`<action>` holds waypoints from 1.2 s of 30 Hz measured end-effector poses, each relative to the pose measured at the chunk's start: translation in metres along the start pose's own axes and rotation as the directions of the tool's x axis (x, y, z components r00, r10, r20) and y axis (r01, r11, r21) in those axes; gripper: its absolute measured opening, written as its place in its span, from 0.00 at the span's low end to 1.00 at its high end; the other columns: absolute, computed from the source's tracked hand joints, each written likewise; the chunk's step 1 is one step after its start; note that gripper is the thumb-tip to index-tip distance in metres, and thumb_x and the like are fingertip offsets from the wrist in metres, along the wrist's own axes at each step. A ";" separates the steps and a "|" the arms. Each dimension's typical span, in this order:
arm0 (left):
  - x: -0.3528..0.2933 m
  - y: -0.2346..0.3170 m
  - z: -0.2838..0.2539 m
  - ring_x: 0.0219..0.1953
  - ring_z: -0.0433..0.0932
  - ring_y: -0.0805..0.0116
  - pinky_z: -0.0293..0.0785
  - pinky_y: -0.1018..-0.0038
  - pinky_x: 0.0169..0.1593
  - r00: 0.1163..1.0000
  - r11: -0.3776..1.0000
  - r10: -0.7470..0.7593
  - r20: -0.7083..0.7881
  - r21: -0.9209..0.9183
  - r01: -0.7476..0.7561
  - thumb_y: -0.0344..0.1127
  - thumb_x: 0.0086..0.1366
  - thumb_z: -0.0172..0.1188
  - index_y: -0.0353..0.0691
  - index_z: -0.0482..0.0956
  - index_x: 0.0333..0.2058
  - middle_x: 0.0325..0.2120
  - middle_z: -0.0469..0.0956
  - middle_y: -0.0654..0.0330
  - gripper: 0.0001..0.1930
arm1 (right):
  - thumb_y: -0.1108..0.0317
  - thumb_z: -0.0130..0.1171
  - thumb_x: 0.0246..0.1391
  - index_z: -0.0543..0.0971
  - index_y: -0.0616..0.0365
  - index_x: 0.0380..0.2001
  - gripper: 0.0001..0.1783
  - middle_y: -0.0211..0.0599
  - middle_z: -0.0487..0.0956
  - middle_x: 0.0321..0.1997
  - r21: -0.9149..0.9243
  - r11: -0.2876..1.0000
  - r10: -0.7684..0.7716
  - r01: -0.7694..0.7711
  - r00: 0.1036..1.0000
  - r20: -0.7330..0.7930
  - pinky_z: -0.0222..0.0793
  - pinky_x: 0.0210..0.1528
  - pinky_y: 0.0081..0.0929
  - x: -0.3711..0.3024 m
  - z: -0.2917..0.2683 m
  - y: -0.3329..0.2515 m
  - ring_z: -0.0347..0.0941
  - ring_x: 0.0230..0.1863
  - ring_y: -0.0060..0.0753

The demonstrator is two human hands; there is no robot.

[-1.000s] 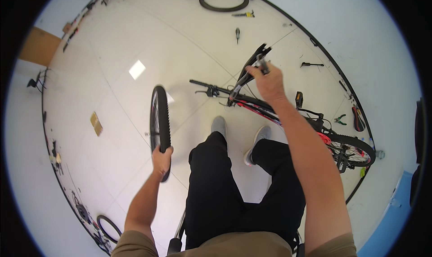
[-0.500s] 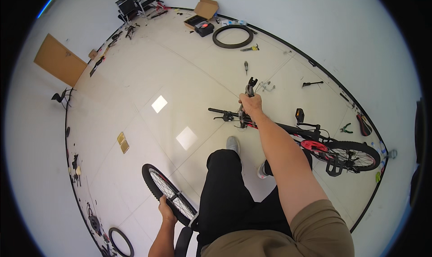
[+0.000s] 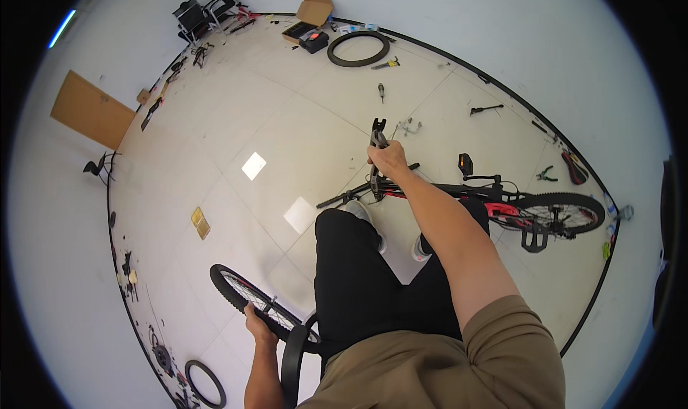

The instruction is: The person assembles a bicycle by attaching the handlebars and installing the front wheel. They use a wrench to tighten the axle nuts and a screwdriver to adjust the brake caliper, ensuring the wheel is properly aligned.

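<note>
Black on the wheel, with silvery spokes. Black and grey on the fork; black splashed with red along the bike, plus an orange patch on the upper pedal. Plain olive-brown for the shirt, black for the trousers, grey for the shoes. Cream across the floor, crossed by thin darker lines in a grid. Tan on the door, black edged with red on the saddle, green on the pliers.
</note>
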State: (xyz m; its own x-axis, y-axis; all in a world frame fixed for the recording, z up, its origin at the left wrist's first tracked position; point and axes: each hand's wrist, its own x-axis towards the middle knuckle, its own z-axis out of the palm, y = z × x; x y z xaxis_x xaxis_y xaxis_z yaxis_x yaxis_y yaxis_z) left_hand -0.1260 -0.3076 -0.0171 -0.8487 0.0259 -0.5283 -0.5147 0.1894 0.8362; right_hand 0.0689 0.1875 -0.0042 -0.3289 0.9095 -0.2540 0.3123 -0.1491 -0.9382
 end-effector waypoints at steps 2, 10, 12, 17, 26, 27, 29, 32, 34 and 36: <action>0.002 0.002 0.001 0.17 0.65 0.71 0.60 0.72 0.23 0.998 0.998 0.011 0.057 -0.062 -0.007 0.52 0.61 0.58 0.48 0.66 0.22 0.15 0.63 0.66 0.18 | 0.59 0.58 0.45 0.79 0.66 0.19 0.17 0.43 0.82 0.23 0.008 1.000 -0.021 0.021 1.000 0.013 0.74 0.39 0.36 -0.009 -0.002 0.003 0.80 0.29 0.39; -0.021 0.025 0.036 0.16 0.64 0.70 0.65 0.71 0.20 0.986 0.998 0.032 0.166 -0.051 -0.024 0.57 0.63 0.54 0.49 0.64 0.23 0.15 0.63 0.66 0.20 | 0.57 0.60 0.42 0.81 0.69 0.25 0.20 0.51 0.83 0.29 -0.075 0.997 -0.001 0.010 0.993 0.118 0.75 0.43 0.38 -0.035 -0.001 0.010 0.81 0.35 0.45; -0.012 0.021 0.033 0.16 0.63 0.70 0.63 0.70 0.21 0.975 1.000 0.002 0.221 -0.030 0.004 0.58 0.62 0.53 0.51 0.64 0.23 0.15 0.62 0.68 0.20 | 0.57 0.60 0.41 0.82 0.69 0.28 0.21 0.54 0.84 0.33 -0.113 0.994 0.019 -0.007 0.995 0.101 0.75 0.45 0.38 -0.037 0.003 0.015 0.81 0.38 0.49; -0.001 0.009 0.026 0.15 0.60 0.68 0.61 0.68 0.21 0.967 1.000 -0.020 0.255 0.002 0.020 0.66 0.58 0.53 0.53 0.61 0.20 0.14 0.60 0.68 0.25 | 0.58 0.60 0.41 0.83 0.69 0.36 0.24 0.62 0.82 0.38 -0.182 0.982 -0.050 0.057 0.998 0.045 0.73 0.53 0.42 -0.056 0.019 0.028 0.79 0.47 0.57; -0.035 0.003 0.047 0.19 0.60 0.70 0.60 0.69 0.24 0.990 0.999 0.041 0.138 0.009 -0.043 0.65 0.59 0.54 0.52 0.63 0.27 0.18 0.58 0.69 0.23 | 0.60 0.59 0.40 0.81 0.72 0.30 0.22 0.66 0.81 0.35 -0.203 0.975 -0.077 0.087 0.995 0.061 0.75 0.48 0.43 -0.069 0.008 0.034 0.80 0.42 0.59; -0.035 -0.001 0.044 0.22 0.61 0.70 0.61 0.70 0.26 0.991 0.999 0.028 0.132 0.021 -0.031 0.65 0.60 0.54 0.50 0.66 0.32 0.21 0.60 0.68 0.23 | 0.61 0.59 0.39 0.81 0.73 0.30 0.22 0.65 0.81 0.34 -0.197 0.977 -0.069 0.080 0.996 0.060 0.75 0.48 0.42 -0.065 0.010 0.031 0.80 0.41 0.59; -0.008 -0.014 0.029 0.28 0.62 0.70 0.62 0.73 0.32 0.996 0.993 -0.066 0.062 0.098 0.059 0.63 0.61 0.55 0.47 0.72 0.42 0.27 0.63 0.67 0.25 | 0.63 0.58 0.38 0.80 0.72 0.29 0.20 0.64 0.81 0.33 -0.189 0.980 -0.050 0.056 0.998 0.037 0.74 0.48 0.42 -0.055 0.006 0.032 0.80 0.40 0.58; 0.065 -0.058 -0.007 0.30 0.62 0.70 0.63 0.71 0.34 0.973 0.999 -0.026 0.230 -0.022 0.032 0.62 0.61 0.55 0.46 0.72 0.42 0.27 0.62 0.67 0.25 | 0.63 0.58 0.38 0.80 0.72 0.27 0.19 0.64 0.81 0.34 -0.139 0.990 -0.026 0.035 0.998 0.063 0.74 0.47 0.41 -0.049 0.005 0.021 0.80 0.40 0.58; 0.075 -0.061 -0.017 0.32 0.64 0.69 0.64 0.70 0.36 0.986 0.998 -0.034 0.163 0.050 0.026 0.62 0.61 0.55 0.45 0.73 0.44 0.30 0.65 0.66 0.26 | 0.61 0.59 0.40 0.78 0.69 0.30 0.19 0.60 0.81 0.32 -0.113 0.989 -0.098 0.093 0.994 -0.038 0.74 0.46 0.44 -0.046 0.009 0.028 0.79 0.39 0.58; 0.032 -0.052 0.008 0.36 0.67 0.65 0.67 0.68 0.39 0.984 0.996 -0.085 0.155 0.023 0.082 0.62 0.61 0.53 0.44 0.73 0.50 0.36 0.70 0.63 0.30 | 0.60 0.61 0.44 0.76 0.67 0.34 0.20 0.58 0.80 0.33 -0.154 0.979 -0.164 0.132 0.963 -0.215 0.74 0.46 0.46 -0.046 0.017 0.049 0.79 0.39 0.58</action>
State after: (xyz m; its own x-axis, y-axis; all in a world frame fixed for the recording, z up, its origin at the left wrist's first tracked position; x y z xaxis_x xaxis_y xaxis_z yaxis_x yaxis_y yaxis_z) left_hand -0.1258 -0.3091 -0.0784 -0.7728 0.1616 -0.6137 -0.5798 0.2137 0.7863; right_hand 0.0841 0.1319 -0.0425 -0.1761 0.9835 -0.0402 0.3993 0.0340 -0.9162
